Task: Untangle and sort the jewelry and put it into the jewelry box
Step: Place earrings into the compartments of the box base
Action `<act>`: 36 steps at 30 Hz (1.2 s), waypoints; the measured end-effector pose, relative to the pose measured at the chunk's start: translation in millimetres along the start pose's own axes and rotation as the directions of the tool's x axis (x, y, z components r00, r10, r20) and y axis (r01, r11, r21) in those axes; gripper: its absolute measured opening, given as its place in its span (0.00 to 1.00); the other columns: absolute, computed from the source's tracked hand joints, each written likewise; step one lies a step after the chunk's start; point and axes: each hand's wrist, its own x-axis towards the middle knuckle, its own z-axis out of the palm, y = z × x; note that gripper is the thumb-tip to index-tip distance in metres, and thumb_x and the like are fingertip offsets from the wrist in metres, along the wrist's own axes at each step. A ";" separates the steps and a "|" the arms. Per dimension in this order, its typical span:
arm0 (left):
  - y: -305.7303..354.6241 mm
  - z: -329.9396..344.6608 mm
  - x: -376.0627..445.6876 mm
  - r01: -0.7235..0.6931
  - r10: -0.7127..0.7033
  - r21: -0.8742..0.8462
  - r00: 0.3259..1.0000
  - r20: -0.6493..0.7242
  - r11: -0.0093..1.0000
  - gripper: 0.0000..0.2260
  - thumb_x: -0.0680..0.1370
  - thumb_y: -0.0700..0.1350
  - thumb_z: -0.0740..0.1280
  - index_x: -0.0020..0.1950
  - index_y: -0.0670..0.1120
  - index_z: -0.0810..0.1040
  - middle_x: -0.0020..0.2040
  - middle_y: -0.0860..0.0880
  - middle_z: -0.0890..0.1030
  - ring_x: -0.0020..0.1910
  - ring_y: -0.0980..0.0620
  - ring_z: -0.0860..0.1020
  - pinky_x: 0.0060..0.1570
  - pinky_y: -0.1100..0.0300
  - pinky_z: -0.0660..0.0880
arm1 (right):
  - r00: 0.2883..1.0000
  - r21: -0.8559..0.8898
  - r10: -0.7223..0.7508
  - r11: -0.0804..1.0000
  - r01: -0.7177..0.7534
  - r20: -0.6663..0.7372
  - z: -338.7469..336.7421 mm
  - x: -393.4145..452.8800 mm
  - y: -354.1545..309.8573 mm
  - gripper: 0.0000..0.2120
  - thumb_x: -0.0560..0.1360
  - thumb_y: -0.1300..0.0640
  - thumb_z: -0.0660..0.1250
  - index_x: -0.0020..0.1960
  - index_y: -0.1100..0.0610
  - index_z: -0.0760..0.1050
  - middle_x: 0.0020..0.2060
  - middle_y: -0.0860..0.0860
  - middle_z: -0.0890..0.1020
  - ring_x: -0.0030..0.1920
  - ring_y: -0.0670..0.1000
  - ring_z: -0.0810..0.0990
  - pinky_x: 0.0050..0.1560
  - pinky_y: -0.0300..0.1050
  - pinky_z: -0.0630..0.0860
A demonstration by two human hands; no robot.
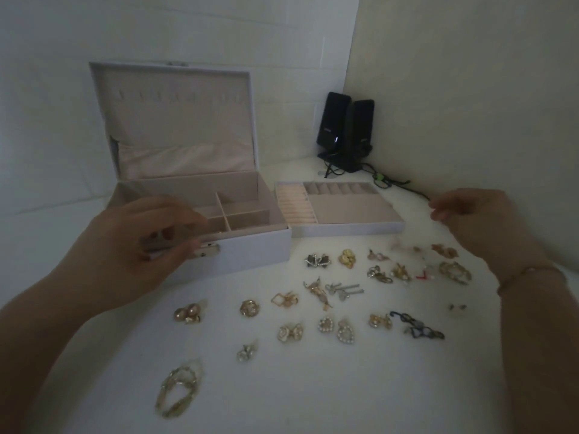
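Note:
The white jewelry box stands open at the left with its lid up, showing beige compartments. Its lift-out tray lies on the table just right of it, with ring rolls and an open section. My left hand hovers over the box's front edge by the metal latch, fingers curled; whether it holds anything is hidden. My right hand hangs above the table to the right of the tray, fingers loosely bent with nothing seen in them. Several earrings lie spread on the white table, among them pearl heart earrings and a black chain piece.
A gold chain bracelet lies nearest me at the front left. Two black speakers with trailing cables stand in the back corner against the walls. A thin bracelet is on my right wrist.

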 end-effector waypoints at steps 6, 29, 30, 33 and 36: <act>0.9 9.8 -1.8 -0.064 0.069 0.191 0.998 -0.015 0.979 0.13 0.77 0.52 0.62 0.52 0.48 0.84 0.49 0.54 0.81 0.46 0.48 0.80 0.44 0.52 0.77 | 0.995 0.004 0.091 0.996 -0.091 -0.045 -2.1 2.9 10.5 0.08 0.72 0.65 0.69 0.48 0.57 0.82 0.38 0.53 0.80 0.34 0.47 0.74 0.29 0.33 0.69; 8.0 6.7 1.8 0.298 -0.244 0.202 0.936 -0.256 0.933 0.10 0.75 0.53 0.64 0.44 0.51 0.83 0.39 0.55 0.78 0.35 0.52 0.74 0.36 0.59 0.72 | 0.930 -0.329 -0.157 0.905 0.271 0.332 25.6 -19.0 -22.1 0.07 0.72 0.59 0.71 0.41 0.48 0.78 0.44 0.50 0.83 0.44 0.47 0.79 0.49 0.41 0.74; 6.9 6.5 1.3 0.304 -0.251 0.194 0.933 -0.256 0.933 0.10 0.75 0.53 0.64 0.44 0.51 0.83 0.39 0.56 0.78 0.35 0.53 0.74 0.36 0.59 0.72 | 0.932 -0.271 -0.208 0.917 0.292 0.297 26.7 -20.2 -28.9 0.07 0.72 0.59 0.71 0.41 0.47 0.78 0.43 0.48 0.83 0.43 0.45 0.78 0.48 0.40 0.72; 9.2 7.0 1.0 0.292 -0.240 0.169 0.932 -0.270 0.942 0.09 0.74 0.53 0.64 0.42 0.52 0.82 0.38 0.57 0.77 0.36 0.56 0.73 0.36 0.60 0.73 | 0.900 -0.066 -0.346 0.925 0.375 0.266 37.0 -32.5 -68.4 0.05 0.73 0.58 0.70 0.44 0.48 0.78 0.41 0.40 0.80 0.42 0.38 0.77 0.42 0.28 0.71; 9.8 6.5 0.7 0.256 -0.210 0.154 0.942 -0.264 0.954 0.08 0.74 0.52 0.65 0.41 0.52 0.82 0.38 0.57 0.78 0.37 0.59 0.72 0.35 0.59 0.75 | 0.805 0.143 -0.503 0.864 0.483 0.316 59.4 -46.2 -114.0 0.04 0.72 0.60 0.71 0.45 0.52 0.81 0.41 0.42 0.82 0.41 0.41 0.80 0.41 0.24 0.71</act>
